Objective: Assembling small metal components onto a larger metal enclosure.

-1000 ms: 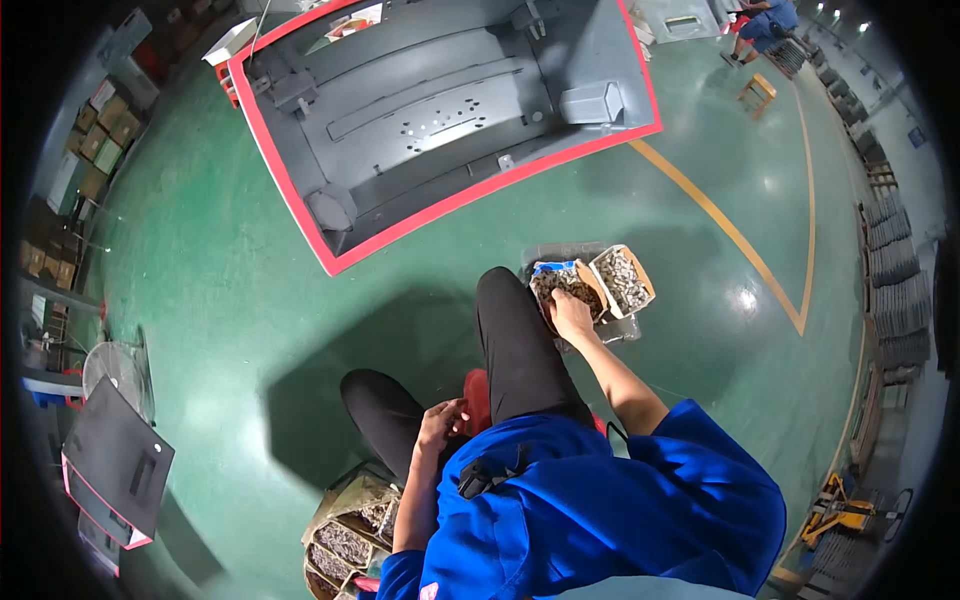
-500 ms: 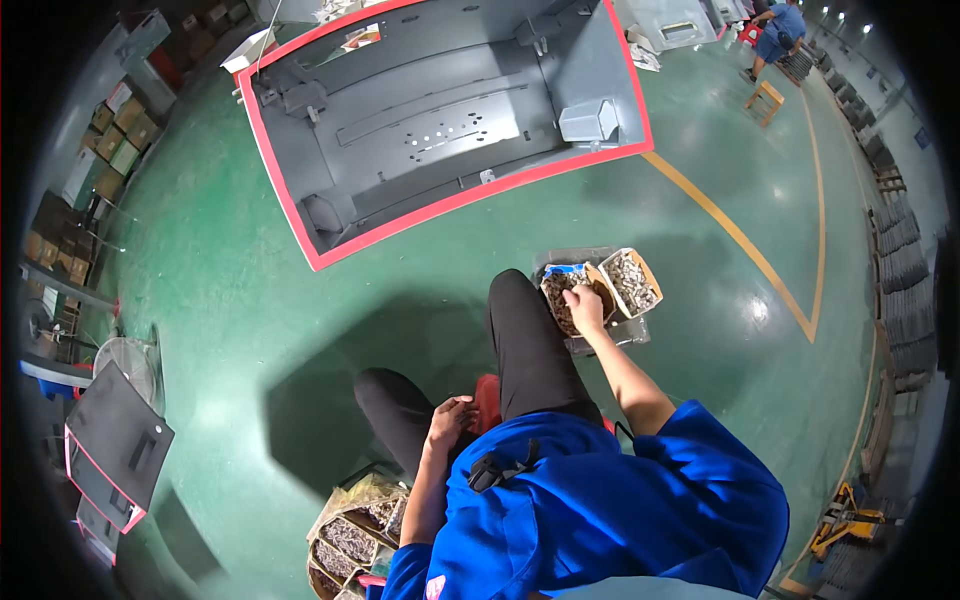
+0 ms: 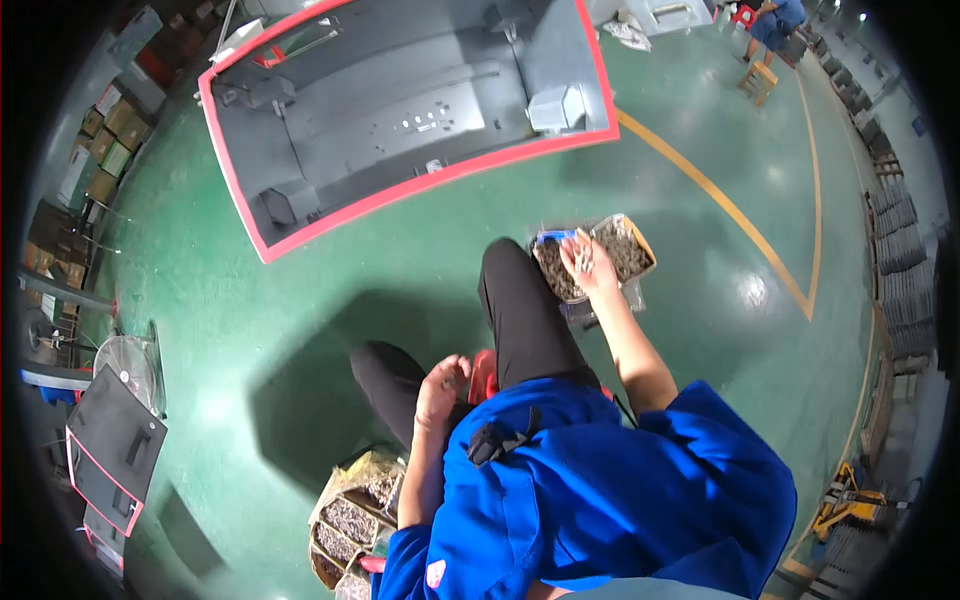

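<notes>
My right hand (image 3: 590, 265) is palm up over two open boxes, cupping several small pale metal parts (image 3: 584, 257) that look like fasteners. Below it, the nearer box (image 3: 560, 270), with a blue strip at its rim, is filled with small dark pieces. The other box (image 3: 632, 250) touches it on the right and holds similar small grey pieces. Near my left thigh, my left hand (image 3: 443, 388) is raised with its fingers curled in. Whatever lies inside those fingers is too small to make out. A red stool (image 3: 484, 375) shows between my legs.
Ahead stands a large grey metal cabinet shell (image 3: 400, 120) with a red-edged rim. Several compartments of small parts fill a divided container (image 3: 350, 520) at my lower left. Dark panels (image 3: 115, 445) and a fan (image 3: 132, 370) are farther left. A co-worker (image 3: 775, 25) sits near a wooden stool (image 3: 758, 82).
My right hand has come up out of the nearer box and turned palm up, with small metal parts now showing in it. The view has shifted slightly; my left hand stays curled.
</notes>
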`<state>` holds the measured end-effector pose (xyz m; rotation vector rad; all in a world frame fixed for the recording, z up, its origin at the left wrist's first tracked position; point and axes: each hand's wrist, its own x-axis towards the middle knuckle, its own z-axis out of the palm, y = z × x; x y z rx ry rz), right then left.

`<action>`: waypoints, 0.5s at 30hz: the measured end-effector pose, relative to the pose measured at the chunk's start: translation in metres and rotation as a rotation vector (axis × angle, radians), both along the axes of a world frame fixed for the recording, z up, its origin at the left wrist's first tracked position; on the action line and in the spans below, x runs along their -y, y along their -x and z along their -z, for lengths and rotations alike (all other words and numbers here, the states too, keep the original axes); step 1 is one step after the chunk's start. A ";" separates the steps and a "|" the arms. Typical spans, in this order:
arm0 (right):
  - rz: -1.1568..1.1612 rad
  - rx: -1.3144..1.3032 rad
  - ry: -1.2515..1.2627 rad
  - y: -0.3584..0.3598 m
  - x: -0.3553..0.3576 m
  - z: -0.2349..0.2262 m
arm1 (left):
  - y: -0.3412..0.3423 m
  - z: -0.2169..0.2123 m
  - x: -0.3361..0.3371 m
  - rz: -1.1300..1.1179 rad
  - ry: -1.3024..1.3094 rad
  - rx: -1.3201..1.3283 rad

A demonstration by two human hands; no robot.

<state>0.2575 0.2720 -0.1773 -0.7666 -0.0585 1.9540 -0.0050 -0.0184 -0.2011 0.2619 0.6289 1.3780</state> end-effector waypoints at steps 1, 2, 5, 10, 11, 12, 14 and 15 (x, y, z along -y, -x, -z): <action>0.036 0.019 0.020 0.010 0.003 -0.012 | -0.004 -0.020 -0.003 -0.107 0.105 -0.051; 0.025 -0.049 -0.007 0.014 0.007 -0.025 | 0.004 -0.030 -0.010 -0.028 -0.050 -0.007; -0.031 -0.296 -0.129 0.032 0.026 -0.068 | -0.007 -0.069 -0.033 -0.196 0.028 0.165; -0.174 -0.388 -0.252 0.067 0.072 -0.167 | -0.049 -0.156 -0.085 -0.273 -0.095 0.395; -0.210 -0.463 -0.296 0.074 0.078 -0.175 | -0.059 -0.172 -0.092 -0.306 -0.100 0.441; -0.232 -0.417 -0.308 0.083 0.087 -0.190 | -0.067 -0.184 -0.098 -0.341 -0.105 0.488; -0.257 -0.337 -0.327 0.094 0.103 -0.214 | -0.077 -0.196 -0.105 -0.382 -0.113 0.556; -0.288 -0.242 -0.374 0.100 0.110 -0.220 | -0.079 -0.203 -0.106 -0.381 -0.141 0.573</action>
